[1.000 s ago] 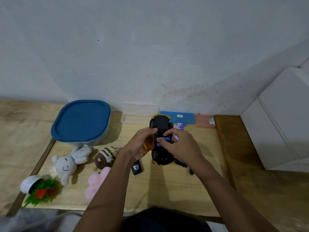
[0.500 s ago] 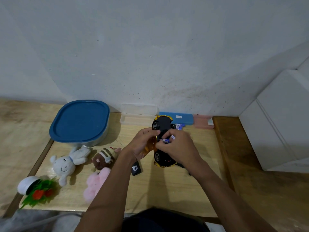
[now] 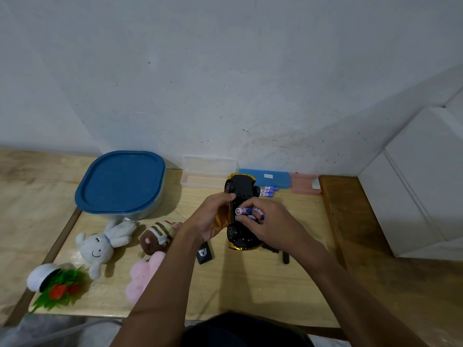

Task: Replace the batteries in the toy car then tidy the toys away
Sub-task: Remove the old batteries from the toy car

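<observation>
**Battery held over upturned toy car**

Your left hand (image 3: 213, 219) grips the toy car (image 3: 240, 189) by its gold side, fingers curled round the body. The car lies upside down, black underside facing you, at the middle of the wooden table (image 3: 250, 291). Your right hand (image 3: 273, 221) pinches a blue-and-white battery (image 3: 243, 211) in its fingertips, right over the car's underside. Whether the battery is seated cannot be told.

More batteries (image 3: 268, 192) lie on the table just beyond the car, near a blue case (image 3: 264, 177) against the wall. A small black cover (image 3: 205, 252) lies on the table below your left wrist.

To the left sit a white bunny plush (image 3: 100, 242), a brown plush (image 3: 156, 236) and a pink plush (image 3: 144, 276), with a blue-lidded container (image 3: 122, 181) behind them.
</observation>
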The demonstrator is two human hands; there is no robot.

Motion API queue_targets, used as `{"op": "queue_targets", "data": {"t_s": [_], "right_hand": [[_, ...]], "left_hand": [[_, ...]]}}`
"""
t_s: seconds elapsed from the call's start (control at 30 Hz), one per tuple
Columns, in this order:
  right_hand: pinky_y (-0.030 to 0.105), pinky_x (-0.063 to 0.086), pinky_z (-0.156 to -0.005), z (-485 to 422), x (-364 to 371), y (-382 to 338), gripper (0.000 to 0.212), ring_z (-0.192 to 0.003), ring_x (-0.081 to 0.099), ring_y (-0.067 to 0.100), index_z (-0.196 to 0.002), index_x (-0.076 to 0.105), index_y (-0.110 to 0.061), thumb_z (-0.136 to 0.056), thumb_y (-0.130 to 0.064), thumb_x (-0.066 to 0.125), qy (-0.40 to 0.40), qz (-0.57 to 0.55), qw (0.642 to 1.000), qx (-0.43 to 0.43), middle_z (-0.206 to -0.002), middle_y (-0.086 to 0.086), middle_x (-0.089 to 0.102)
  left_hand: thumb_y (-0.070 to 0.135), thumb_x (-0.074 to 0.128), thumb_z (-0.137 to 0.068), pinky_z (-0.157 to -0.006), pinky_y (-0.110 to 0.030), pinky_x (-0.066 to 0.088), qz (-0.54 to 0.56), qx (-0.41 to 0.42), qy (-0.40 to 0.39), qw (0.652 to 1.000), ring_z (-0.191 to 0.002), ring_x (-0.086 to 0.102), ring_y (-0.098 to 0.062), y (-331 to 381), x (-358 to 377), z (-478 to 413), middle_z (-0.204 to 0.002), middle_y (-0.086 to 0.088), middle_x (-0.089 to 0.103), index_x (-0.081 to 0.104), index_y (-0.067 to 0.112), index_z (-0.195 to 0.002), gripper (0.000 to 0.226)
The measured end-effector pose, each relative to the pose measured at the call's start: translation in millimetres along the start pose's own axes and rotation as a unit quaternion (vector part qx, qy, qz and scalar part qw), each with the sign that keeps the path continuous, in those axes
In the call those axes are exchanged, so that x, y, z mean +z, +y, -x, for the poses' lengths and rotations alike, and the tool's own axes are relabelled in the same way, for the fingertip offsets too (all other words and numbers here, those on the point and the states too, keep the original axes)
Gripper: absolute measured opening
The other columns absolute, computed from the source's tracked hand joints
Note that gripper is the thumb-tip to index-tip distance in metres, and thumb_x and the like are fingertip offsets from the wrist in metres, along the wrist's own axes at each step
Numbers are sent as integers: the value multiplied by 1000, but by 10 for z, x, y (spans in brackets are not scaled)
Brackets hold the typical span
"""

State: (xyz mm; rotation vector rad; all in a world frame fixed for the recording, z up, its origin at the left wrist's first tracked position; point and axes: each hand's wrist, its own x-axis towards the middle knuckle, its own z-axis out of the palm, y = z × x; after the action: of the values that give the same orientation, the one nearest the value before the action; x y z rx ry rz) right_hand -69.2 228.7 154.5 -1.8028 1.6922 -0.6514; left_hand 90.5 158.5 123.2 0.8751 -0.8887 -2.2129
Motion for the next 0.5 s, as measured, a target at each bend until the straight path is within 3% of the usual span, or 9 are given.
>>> {"op": "queue_targets", "data": {"t_s": [0.13, 0.27, 0.37, 0.5], "right_hand": [[27, 48, -68, -1, -12, -41, 16, -78, 59, 9, -94, 59, -25, -99, -37, 50, 51, -53, 997, -2, -85, -5, 64], [22, 45, -61, 13, 9, -122, 25, -61, 53, 1, -90, 58, -22, -102, -36, 41, 110, -221, 967, 68, -66, -14, 58], [20, 40, -53, -5, 3, -163, 32, -49, 42, 1, -92, 55, -13, -104, -36, 36, 143, -396, 896, 145, -52, -11, 44], [24, 23, -50, -53, -101, -136, 37, -37, 26, 7, -80, 50, -13, -103, -38, 38, 133, -624, 743, 203, -54, -1, 40]], "left_hand": [[24, 51, -92, -77, -32, 58, 7, -6, 7, 1000, -90, 70, -22, -12, 24, 26, -102, -13, 71, 62, 5, -119, 35], [25, 46, -95, -80, -35, 59, 8, -5, 15, 1000, -91, 70, -23, 6, 30, 29, -102, -12, 72, 62, 7, -117, 32], [22, 44, -97, -72, -33, 60, 21, -5, 29, 999, -82, 72, -21, 21, 28, 37, -94, -10, 73, 62, 5, -114, 31], [21, 42, -98, -70, -31, 59, 32, -4, 41, 999, -77, 72, -19, 22, 15, 32, -91, -9, 74, 63, 4, -110, 29]]}}
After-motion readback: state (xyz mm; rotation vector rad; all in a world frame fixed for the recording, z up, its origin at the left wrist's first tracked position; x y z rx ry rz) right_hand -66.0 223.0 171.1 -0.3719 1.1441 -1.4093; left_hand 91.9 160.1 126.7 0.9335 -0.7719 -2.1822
